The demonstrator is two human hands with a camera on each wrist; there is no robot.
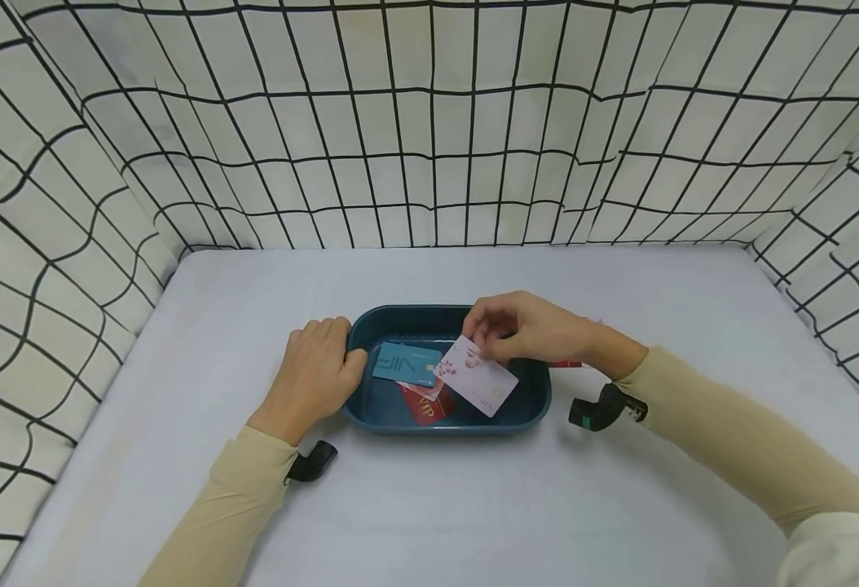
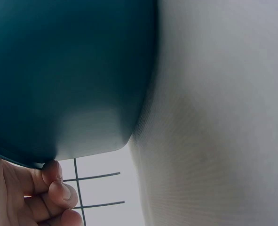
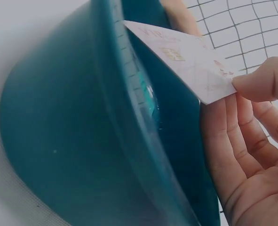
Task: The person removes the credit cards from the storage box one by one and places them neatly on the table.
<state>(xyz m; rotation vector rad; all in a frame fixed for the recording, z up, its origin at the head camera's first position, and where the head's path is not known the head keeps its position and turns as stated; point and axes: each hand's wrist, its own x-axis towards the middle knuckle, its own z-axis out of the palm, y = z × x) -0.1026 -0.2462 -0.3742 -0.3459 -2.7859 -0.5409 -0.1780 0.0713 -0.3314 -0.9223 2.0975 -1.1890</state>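
A dark teal plastic basin [image 1: 447, 428] stands on the white table. My left hand [image 1: 317, 377] grips its left rim, the thumb over the edge; in the left wrist view the fingertips [image 2: 63, 193] curl under the rim. Between thumb and fingers, my right hand [image 1: 532, 328] pinches a corner of a pale pink card [image 1: 477, 379] with a flower print, tilted over the right half of the basin. The right wrist view shows a gold chip and VIP lettering on this card. Inside the basin, a blue card [image 1: 406, 364] overlaps a pinkish card and a red VIP card [image 1: 425, 408].
A red item [image 1: 567, 364] lies on the table right of the basin, mostly hidden behind my right forearm. White panels with a black grid [image 1: 433, 163] surround the table [image 1: 429, 522] at the back and both sides. A black wrist camera [image 1: 601, 409] hangs under the right sleeve.
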